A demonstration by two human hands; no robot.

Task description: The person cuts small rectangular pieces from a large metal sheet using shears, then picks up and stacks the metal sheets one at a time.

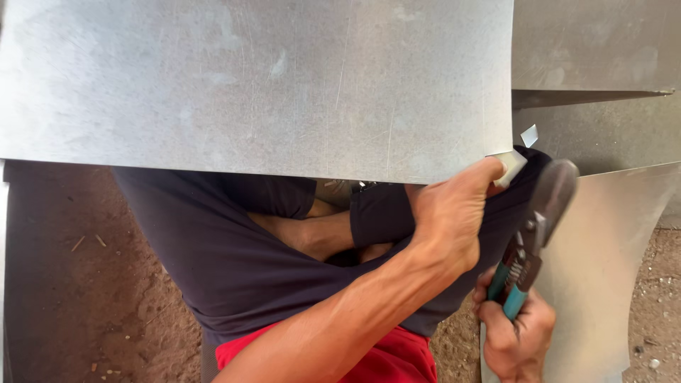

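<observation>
Your left hand (pixel 447 220) fingers pinch the corner of the large grey galvanised metal sheet (pixel 255 85) resting over your lap, while your right hand (pixel 516 333) fingers are clamped on teal-handled tin snips (pixel 532 234) just beside them; that raw edge could slice your fingertips if it slips.

A: Left hand (pixel 450 223) is up, forearm stretched diagonally, thumb and fingers pinched tight

B: And the right hand (pixel 516 339) sits low, knuckles toward us, fingers curled closed in a firm fist-like grip

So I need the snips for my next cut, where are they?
Head view, lower right: the teal-handled snips are in the right hand, beside the left hand gripping the sheet's corner.
</observation>
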